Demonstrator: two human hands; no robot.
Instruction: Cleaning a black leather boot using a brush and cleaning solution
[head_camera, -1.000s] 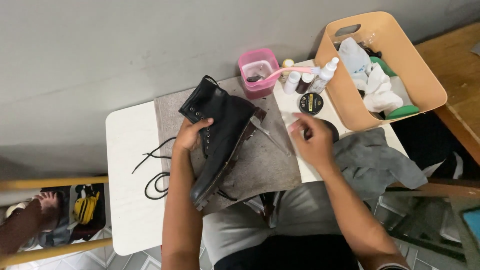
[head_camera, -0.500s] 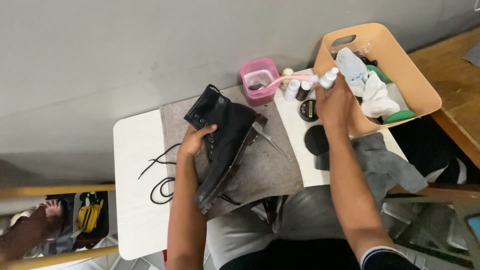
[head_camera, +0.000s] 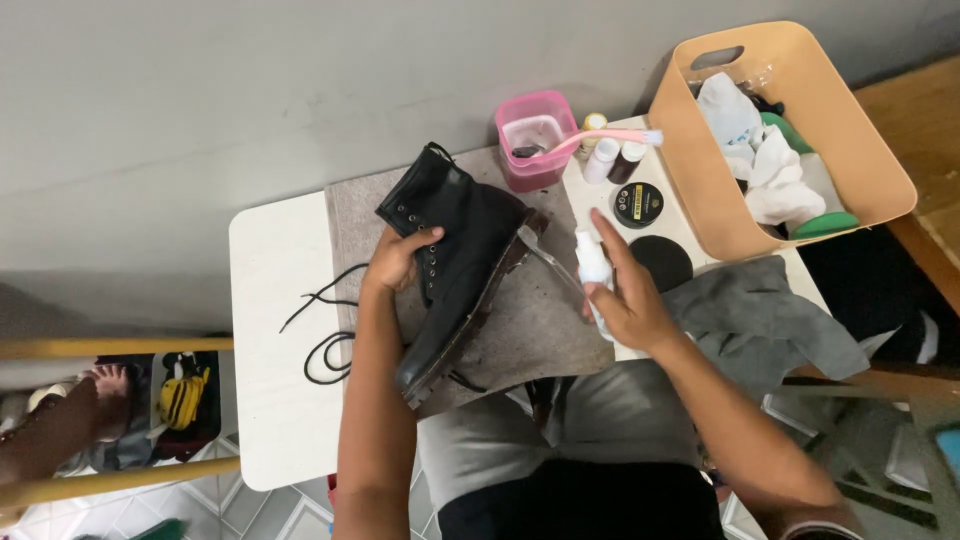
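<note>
Your left hand (head_camera: 395, 262) grips a black lace-up boot (head_camera: 455, 255) at its eyelet row, fingers curled over the front and thumb behind, holding it tipped on its side on a grey felt mat (head_camera: 520, 320). The boot lies at the mat's middle, toe toward you and open collar toward the wall. It looks fairly heavy, with stiff leather and a thick sole, so a hold at the ankle or along the sole edge should steady it best; the smooth upper may be slippery.

Your right hand (head_camera: 625, 300) is closed around a small white bottle (head_camera: 592, 262) just right of the boot, nozzle aimed at the leather. The bottle looks light and hard.

The loose black lace (head_camera: 325, 330) lies left of the boot, half off the mat. Behind the boot stands a pink tub (head_camera: 535, 140) with a pink toothbrush (head_camera: 600, 140) across it. Right of the boot are a round polish tin (head_camera: 638, 203), a grey cloth (head_camera: 760, 320) and a tan bin (head_camera: 860, 180) of rags.

The mat covers a small white table (head_camera: 270, 400) against a grey wall (head_camera: 250, 90), over a tiled floor.
</note>
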